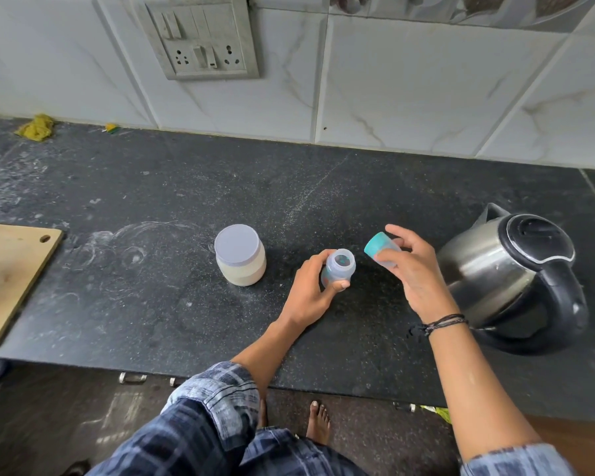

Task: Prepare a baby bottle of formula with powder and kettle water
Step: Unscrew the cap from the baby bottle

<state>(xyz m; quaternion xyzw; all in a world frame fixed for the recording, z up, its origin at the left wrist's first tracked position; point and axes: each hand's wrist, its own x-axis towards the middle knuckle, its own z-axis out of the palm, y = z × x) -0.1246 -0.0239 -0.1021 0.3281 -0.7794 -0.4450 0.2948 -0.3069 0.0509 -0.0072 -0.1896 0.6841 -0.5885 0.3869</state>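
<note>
At the far left a wooden cutting board [12,276] lies flat on the dark speckled surface [186,187], its hanging hole towards the wall. Behind it, against the marble-patterned wall tiles [392,80], we see a crumpled yellow cloth [37,127] and a small yellow-green scrap [111,128]. A grey switch-and-socket panel [200,39] is set into the wall above.

Near the middle stands the powder jar [240,257], upright, its flat pale-grey lid on and cream powder showing through the clear wall. It is near the baby bottle [339,269] but apart from it.

Our left hand [310,292] grips the bottle, thumb on the near side and fingers curled round the far side. The bottle's long axis runs close to vertical, and its uncapped mouth points up at us. Teal print on its side is too blurred to read. We cannot tell whether its base touches the surface.

Just right of the mouth, and clear of it, our right hand [416,273] pinches the bottle cap [381,249] between thumb and fingers. The cap lies nearly level, its teal collar pointing left towards the bottle and its clear cover in the fingers. A dark thread band [443,322] circles that wrist.

Furthest right, the steel electric kettle [509,273] sits on its black base with the lid down, spout towards the wall and black handle towards the surface's front edge. It stands close beside the right hand, nothing between them.
</note>
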